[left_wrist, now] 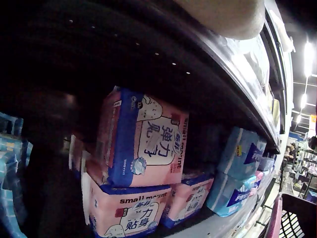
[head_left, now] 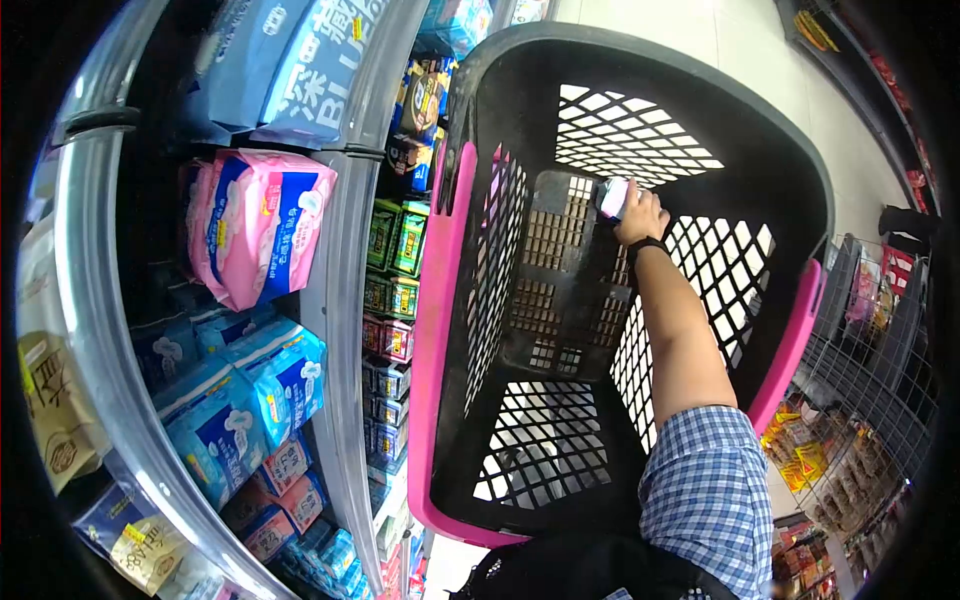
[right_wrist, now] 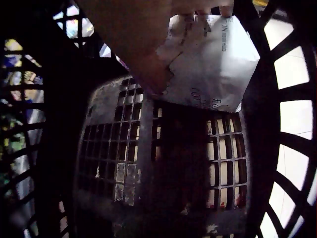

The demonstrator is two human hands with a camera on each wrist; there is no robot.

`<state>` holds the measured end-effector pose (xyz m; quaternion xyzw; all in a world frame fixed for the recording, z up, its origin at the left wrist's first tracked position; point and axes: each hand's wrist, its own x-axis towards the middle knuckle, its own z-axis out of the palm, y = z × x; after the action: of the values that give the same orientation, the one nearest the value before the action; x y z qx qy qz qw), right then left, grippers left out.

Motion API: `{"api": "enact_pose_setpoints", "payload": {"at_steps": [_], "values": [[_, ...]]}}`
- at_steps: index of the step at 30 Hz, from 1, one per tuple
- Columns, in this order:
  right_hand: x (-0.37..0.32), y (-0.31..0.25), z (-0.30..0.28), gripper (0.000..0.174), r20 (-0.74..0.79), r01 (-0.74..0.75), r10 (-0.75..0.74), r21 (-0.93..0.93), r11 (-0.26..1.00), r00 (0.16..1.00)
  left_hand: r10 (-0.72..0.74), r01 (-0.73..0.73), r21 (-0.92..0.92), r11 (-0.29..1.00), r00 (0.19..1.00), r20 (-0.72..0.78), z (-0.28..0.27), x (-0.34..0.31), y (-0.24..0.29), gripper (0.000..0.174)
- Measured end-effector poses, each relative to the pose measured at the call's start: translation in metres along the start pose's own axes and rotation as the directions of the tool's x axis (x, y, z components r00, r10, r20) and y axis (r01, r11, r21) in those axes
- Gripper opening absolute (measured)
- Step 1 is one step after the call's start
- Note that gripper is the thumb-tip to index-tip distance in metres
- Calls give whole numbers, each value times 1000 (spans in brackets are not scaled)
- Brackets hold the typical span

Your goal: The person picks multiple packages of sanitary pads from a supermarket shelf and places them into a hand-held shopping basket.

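My right hand (head_left: 642, 217) reaches down into the basket (head_left: 628, 40), a deep black plastic one with pink handles. It grips a small package (head_left: 613, 198), white with a dark part, near the far end of the basket floor. In the right wrist view the package (right_wrist: 213, 64) shows a whitish, creased face with print, and fingertips (right_wrist: 225, 10) curl over its top edge. My left hand is out of the head view. At the top of the left wrist view, a pale rounded shape (left_wrist: 228, 17) lies close to the camera. Below it are pink packs (left_wrist: 148, 144) on a shelf.
Shelves on the left hold pink pad packs (head_left: 262, 225), blue packs (head_left: 240, 410) and green boxes (head_left: 395, 240). A clear shelf edge (head_left: 340, 300) runs beside the basket. At right stands a wire rack (head_left: 870, 370) with bagged goods.
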<state>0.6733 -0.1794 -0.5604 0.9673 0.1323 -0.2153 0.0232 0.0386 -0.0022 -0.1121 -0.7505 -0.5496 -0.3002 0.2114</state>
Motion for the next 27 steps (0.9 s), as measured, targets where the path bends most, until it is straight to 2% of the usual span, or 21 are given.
{"api": "enact_pose_setpoints", "payload": {"at_steps": [2, 4, 5, 6, 8, 9, 10, 11, 12, 13, 14, 16, 17, 18, 19, 20, 21, 22, 24, 25, 27], "values": [[2, 0, 12, 80, 1, 0, 0, -20, 1000, 1000, -69, 69, -91, 993, 998, 1, 4, -1, -15, 40], [-10, -1, 7, 81, 61, -58, 54, 69, 996, 997, -151, 150, -180, 972, 989, 7, 1, -6, -33, 40], [-18, 0, 14, 79, 79, -69, 64, 57, 996, 995, -197, 192, -234, 953, 980, 3, 2, -10, -42, 40], [-32, 0, 18, 77, 89, -62, 53, 105, 992, 995, -244, 232, -290, 928, 970, -3, 3, -14, -51, 40], [-60, 0, 26, 78, 184, -144, 89, 315, 938, 979, -338, 305, -400, 864, 941, -13, -1, -22, -69, 40], [-72, 8, 49, 79, 116, -65, -23, 704, 707, 993, -385, 335, -457, 824, 923, -18, -6, -25, -75, 41], [-88, 10, 74, 78, 134, -134, 34, 870, 475, 990, -396, 334, -470, 817, 917, -37, -8, -27, -82, 41], [-103, 4, 90, 76, 189, -201, 76, 955, 217, 979, -24, 24, 0, 1000, 998, -51, -8, -28, -88, 47], [-123, -7, 75, 71, 297, -302, 99, 952, 43, 950, 302, -318, 449, 835, 947, 111, -8, -28, -90, 59], [-133, -11, 81, 70, 277, -276, -8, 956, -97, 961, 116, -117, -2, 993, 989, -91, 0, -1, 17, 37], [-154, -23, 53, 69, 311, -304, 24, 940, -152, 950, 159, -162, -9, 987, 976, -152, 2, -1, 15, 36], [-167, -42, 43, 61, 295, -315, -110, 885, -342, 949, 84, -81, -67, 994, 995, 47, -7, -4, 16, 36], [-171, -46, 32, 56, 278, -312, -143, 872, -376, 950, 108, -103, -141, 985, 994, 28, -5, -6, 17, 35], [-183, -54, -2, 50, 262, -317, -187, 858, -404, 947, 128, -125, -203, 971, 992, 3, -2, -4, 20, 35], [-197, -59, -36, 40, 142, -295, -306, 788, -541, 941, 162, -172, -220, 960, 985, -60, 0, -2, 27, 34], [-215, -61, -71, 36, 185, -327, -298, 767, -552, 937, 197, -221, -225, 949, 973, -121, -2, 2, 38, 34], [-233, -62, -108, 36, 48, -266, -345, 739, -619, 937, 215, -236, -211, 949, 969, -119, -6, 6, 42, 29], [-245, -59, -134, 38, -12, -250, -366, 710, -659, 931, 227, -247, -203, 948, 967, -118, -10, 9, 46, 24], [-284, -54, -188, 45, -201, -161, -408, 699, -696, 891, 200, -214, -242, 946, 976, -82, -21, 14, 55, 16], [-303, -50, -210, 49, -207, -172, -439, 714, -679, 874, 194, -207, -239, 949, 978, -79, -24, 15, 57, 14], [-351, -47, -248, 56, -299, -161, -543, 747, -645, 785, 189, -202, -254, 946, 979, -76, -29, 14, 55, 14]]}}
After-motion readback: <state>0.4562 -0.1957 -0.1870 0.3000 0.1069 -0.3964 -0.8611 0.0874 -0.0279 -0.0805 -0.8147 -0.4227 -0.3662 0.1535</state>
